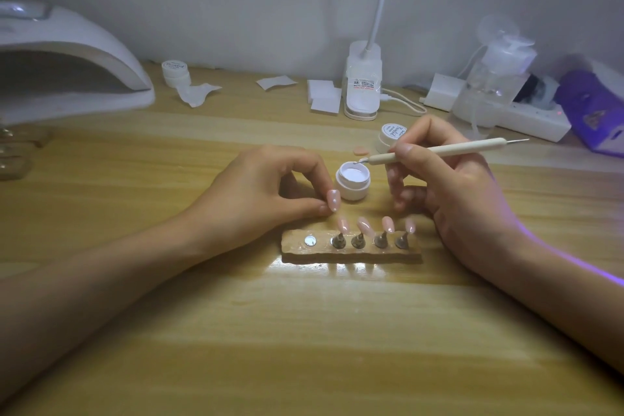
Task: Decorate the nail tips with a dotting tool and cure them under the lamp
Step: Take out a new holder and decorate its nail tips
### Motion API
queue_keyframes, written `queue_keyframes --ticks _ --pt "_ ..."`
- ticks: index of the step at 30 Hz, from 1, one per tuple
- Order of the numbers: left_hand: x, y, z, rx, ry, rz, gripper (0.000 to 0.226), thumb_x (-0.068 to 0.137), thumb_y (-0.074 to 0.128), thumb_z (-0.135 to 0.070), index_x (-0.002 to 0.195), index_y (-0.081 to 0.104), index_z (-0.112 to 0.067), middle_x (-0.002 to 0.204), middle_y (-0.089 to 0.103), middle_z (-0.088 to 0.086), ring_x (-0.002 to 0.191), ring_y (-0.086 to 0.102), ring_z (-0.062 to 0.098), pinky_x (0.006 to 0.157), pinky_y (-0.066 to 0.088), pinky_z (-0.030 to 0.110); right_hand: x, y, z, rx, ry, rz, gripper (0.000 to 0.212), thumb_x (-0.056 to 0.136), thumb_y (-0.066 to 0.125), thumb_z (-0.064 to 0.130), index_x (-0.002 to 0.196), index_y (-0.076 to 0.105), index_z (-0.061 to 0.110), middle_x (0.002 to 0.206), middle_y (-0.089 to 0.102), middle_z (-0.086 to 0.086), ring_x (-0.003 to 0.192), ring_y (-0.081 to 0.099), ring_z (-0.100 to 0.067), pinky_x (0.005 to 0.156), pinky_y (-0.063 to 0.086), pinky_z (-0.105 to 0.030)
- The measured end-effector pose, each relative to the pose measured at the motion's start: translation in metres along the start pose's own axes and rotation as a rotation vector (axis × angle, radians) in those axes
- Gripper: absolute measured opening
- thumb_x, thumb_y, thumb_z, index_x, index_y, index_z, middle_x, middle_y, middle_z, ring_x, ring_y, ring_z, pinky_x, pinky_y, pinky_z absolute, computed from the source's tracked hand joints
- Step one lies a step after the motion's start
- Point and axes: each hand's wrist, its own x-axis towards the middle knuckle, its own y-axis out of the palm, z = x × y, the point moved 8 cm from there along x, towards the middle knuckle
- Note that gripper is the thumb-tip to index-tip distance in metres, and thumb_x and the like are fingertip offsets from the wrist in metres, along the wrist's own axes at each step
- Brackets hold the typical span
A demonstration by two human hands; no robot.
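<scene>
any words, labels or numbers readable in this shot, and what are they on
Nothing reads for certain.
White round lid by the right hand: cursive script, too blurred to read.
Small white lidded jar near the white curing lamp: cursive script, too blurred.
White desk-lamp base: sticker with black and red print, too small.
Purple box: a pattern, no legible text.

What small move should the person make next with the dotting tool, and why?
Probably lift the dotting tool off the open gel jar and carry its end to the nail tip pinched in the left hand. The right hand holds the tool with its end at the jar's white gel, and the pinched tip is beside the jar, off the holder.
</scene>
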Motion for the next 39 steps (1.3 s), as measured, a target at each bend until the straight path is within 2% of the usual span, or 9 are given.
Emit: queue_keyframes --ticks 5,7,11,18,25,29,34,36,39 --pt "0.000 -0.014 0.011 -0.286 -0.146 0.074 0.013 0.076 0.081 -0.026 0.078 0.069 -0.026 0.083 0.073 -0.008 0.055 0.054 0.003 0.043 0.040 0.016 0.000 0.000 -0.001 0.044 0.009 0.010 0.014 0.087 0.058 0.018 0.074 0.052 0.017 0.063 0.060 0.003 0.056 0.053 -0.012 0.048 0.043 -0.019" --pt "-0.004 -0.015 0.007 -0.352 -0.128 0.203 0.011 0.073 0.079 -0.031 0.076 0.069 -0.028 0.090 0.073 -0.003 0.070 0.058 0.014 0.056 0.047 0.022 0.000 0.000 -0.001 0.055 0.014 0.013 0.014 0.087 0.057 0.018 0.075 0.051 0.016 0.062 0.060 0.003 0.055 0.052 -0.012 0.048 0.044 -0.019" --pt "-0.016 0.001 -0.006 -0.316 -0.027 0.400 0.010 0.079 0.077 -0.022 0.078 0.070 -0.030 0.091 0.067 -0.001 0.080 0.058 0.025 0.070 0.044 0.019 0.000 0.000 -0.001 0.069 0.016 0.011 0.018 0.092 0.057 0.013 0.076 0.050 0.013 0.062 0.061 0.004 0.056 0.054 -0.009 0.049 0.044 -0.019" --pt "-0.013 0.003 -0.004 -0.166 -0.013 0.360 0.015 0.079 0.080 -0.022 0.077 0.068 -0.032 0.088 0.061 -0.007 0.080 0.050 0.034 0.067 0.041 0.023 0.002 -0.002 -0.004 0.090 0.051 -0.020 0.014 0.083 0.058 0.019 0.070 0.055 0.018 0.061 0.058 -0.001 0.054 0.052 -0.012 0.048 0.044 -0.019" --pt "-0.016 0.006 -0.008 -0.120 0.001 0.362 0.022 0.085 0.074 -0.008 0.080 0.062 -0.026 0.089 0.064 -0.002 0.081 0.057 0.005 0.072 0.040 0.008 0.002 -0.005 -0.005 0.129 0.066 -0.027 0.017 0.085 0.063 0.017 0.074 0.051 0.015 0.061 0.059 0.002 0.055 0.052 -0.010 0.048 0.043 -0.019" --pt "-0.016 0.007 -0.008 -0.163 -0.009 0.343 0.022 0.086 0.072 -0.008 0.080 0.060 -0.025 0.088 0.066 0.002 0.078 0.059 0.010 0.071 0.045 0.015 0.002 -0.007 -0.006 0.170 0.080 -0.057 0.016 0.078 0.062 0.022 0.075 0.049 0.013 0.060 0.058 0.000 0.053 0.052 -0.010 0.047 0.043 -0.019" --pt "-0.016 0.006 -0.006 -0.151 -0.034 0.306 0.013 0.083 0.070 -0.022 0.079 0.060 -0.030 0.085 0.067 0.010 0.075 0.059 0.031 0.070 0.050 0.042 0.002 -0.007 -0.007 0.185 0.096 -0.073 0.017 0.078 0.062 0.022 0.073 0.049 0.013 0.060 0.059 0.000 0.052 0.051 -0.010 0.047 0.043 -0.019" --pt "-0.016 0.006 -0.008 -0.137 -0.034 0.298 0.016 0.083 0.071 -0.018 0.078 0.059 -0.029 0.084 0.067 0.005 0.074 0.059 0.028 0.069 0.049 0.037 0.003 -0.007 -0.007 0.180 0.089 -0.068 0.017 0.079 0.061 0.022 0.075 0.048 0.012 0.059 0.059 0.001 0.052 0.051 -0.009 0.047 0.043 -0.019" --pt "-0.017 0.009 -0.013 -0.059 -0.010 0.276 0.017 0.082 0.077 -0.016 0.084 0.063 -0.025 0.079 0.061 -0.015 0.067 0.054 0.004 0.062 0.040 0.014 0.003 -0.006 -0.006 0.176 0.080 -0.060 0.017 0.080 0.060 0.021 0.076 0.047 0.010 0.058 0.059 0.002 0.052 0.051 -0.009 0.047 0.043 -0.018"
